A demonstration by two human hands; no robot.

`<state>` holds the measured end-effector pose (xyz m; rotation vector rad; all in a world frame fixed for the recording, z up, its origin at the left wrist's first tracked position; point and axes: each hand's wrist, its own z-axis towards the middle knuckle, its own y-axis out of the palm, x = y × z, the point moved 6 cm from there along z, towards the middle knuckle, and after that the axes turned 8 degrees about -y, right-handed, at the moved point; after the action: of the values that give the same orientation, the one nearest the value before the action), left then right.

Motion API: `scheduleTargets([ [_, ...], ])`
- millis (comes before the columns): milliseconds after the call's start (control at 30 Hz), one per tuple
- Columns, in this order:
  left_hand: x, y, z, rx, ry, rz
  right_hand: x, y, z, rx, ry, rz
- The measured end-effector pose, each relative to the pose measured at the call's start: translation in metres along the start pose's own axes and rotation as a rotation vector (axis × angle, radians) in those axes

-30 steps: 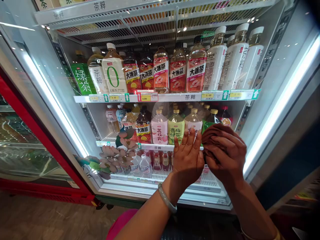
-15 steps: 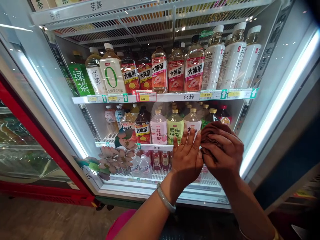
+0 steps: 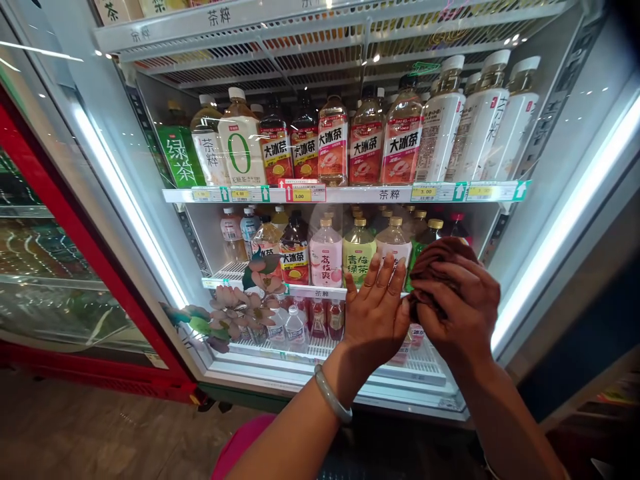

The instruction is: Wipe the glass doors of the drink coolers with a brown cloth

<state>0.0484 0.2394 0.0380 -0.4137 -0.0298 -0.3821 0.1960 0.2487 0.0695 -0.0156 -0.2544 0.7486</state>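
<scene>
Brown cloth [image 3: 443,267] is bunched up in my right hand [image 3: 460,307], whose fingers curl around it at the glass door of a lit drinks fridge [image 3: 280,390]. Just left of it, my left hand [image 3: 375,313] lies flat toward the glass, fingers stretched out and slightly spread, holding nothing. A pale bangle [image 3: 333,397] circles my left wrist. Behind the hands, a green-labelled bottle [image 3: 359,247] and a pink-labelled bottle [image 3: 326,252] stand on the middle shelf, and my fingers hide part of the bottles farther right.
Bottles fill the upper shelf, above price tags [image 3: 300,195]. Pink flower decals [image 3: 237,310] stick to the glass at lower left. A second fridge with a red frame [image 3: 165,373] stands at the left. Bright light strips [image 3: 133,213] run down the fridge's sides.
The view has shifted, so the fridge sits slightly farther right in the picture. My right hand and the cloth have moved slightly right, away from my left hand, which stays flat and spread.
</scene>
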Motion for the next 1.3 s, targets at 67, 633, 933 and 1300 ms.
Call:
scheduleTargets([
  [67,-0.004,-0.005,0.002,-0.004,-0.019,0.013,0.003,-0.002,0.000,-0.018,-0.061,0.027],
  [633,-0.042,-0.025,0.002,0.018,-0.025,0.088,-0.034,0.023,0.007,0.042,-0.065,0.031],
  [933,-0.057,-0.033,0.002,0.029,-0.001,0.072,-0.046,0.035,0.015,0.138,0.118,0.004],
  [1300,-0.074,-0.044,0.001,0.035,-0.026,0.095,-0.040,0.030,0.018,0.169,0.027,0.023],
])
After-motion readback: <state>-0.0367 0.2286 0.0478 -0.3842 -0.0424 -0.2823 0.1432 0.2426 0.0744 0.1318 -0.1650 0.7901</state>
